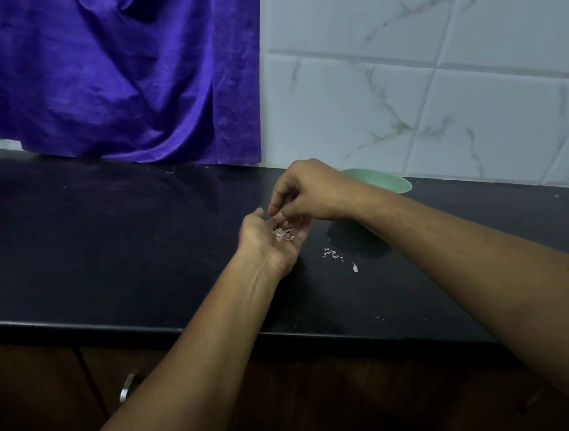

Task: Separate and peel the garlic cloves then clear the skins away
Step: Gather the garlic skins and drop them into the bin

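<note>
While the left hand point(275, 242), palm up at frame centre, cups garlic skins point(282, 234) with relaxed fingers, the right hand point(312, 192) above bunches its fingertips; their grip is unclear.

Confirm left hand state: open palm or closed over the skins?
Open. The left hand lies palm up with garlic skins loose on the bare palm, nothing curled over them; the right hand hangs fingertips-down above it.

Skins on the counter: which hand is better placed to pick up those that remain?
The right hand. The left hand lies palm up, carrying a heap of skins. The loose skins lie on the counter to the right, nearer the right hand's fingers.
</note>
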Action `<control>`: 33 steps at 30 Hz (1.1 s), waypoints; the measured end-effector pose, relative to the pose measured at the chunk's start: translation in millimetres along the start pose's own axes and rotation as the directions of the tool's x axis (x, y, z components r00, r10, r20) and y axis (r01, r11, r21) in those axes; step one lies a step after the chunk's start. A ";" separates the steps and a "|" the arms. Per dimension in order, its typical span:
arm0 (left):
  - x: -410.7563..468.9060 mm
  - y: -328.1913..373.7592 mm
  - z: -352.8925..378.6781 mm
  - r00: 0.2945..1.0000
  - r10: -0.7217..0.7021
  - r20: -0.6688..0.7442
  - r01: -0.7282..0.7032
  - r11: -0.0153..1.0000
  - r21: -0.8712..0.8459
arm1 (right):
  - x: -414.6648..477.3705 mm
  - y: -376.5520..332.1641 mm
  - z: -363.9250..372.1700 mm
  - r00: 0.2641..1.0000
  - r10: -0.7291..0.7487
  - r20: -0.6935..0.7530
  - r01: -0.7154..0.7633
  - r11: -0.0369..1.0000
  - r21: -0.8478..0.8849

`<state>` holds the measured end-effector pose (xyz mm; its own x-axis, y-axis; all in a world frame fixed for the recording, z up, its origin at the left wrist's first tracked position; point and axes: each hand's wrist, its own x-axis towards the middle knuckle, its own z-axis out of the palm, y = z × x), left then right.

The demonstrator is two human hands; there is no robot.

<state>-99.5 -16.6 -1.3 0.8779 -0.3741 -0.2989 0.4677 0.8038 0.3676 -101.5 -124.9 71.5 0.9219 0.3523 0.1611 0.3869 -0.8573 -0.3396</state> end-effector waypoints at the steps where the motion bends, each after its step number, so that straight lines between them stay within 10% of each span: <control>1: -0.1 -0.2 0.0 1.000 0.002 -0.004 -0.002 1.000 0.005 | 0.2 1.2 -0.7 1.000 0.002 0.003 -0.002 0.999 0.033; 10: 1.7 -0.9 0.4 1.000 -0.005 0.003 0.005 1.000 0.014 | -13.1 24.1 -3.7 0.993 0.020 -0.116 0.002 0.983 0.182; 22: 2.7 -3.3 3.7 0.999 0.039 -0.012 -0.037 0.992 0.117 | -105.4 109.6 3.9 0.976 0.148 0.162 -0.201 0.900 0.387; 33: 1.4 -2.8 2.1 0.998 0.059 -0.017 -0.057 0.991 0.122 | -60.5 116.8 41.3 0.976 0.179 -0.123 -0.116 0.908 0.402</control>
<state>-99.3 -20.4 -0.8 0.9021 -0.3179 -0.2916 0.4262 0.7614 0.4885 -111.3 -230.8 -16.2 0.9669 0.1446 0.2102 0.2521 -0.6687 -0.6995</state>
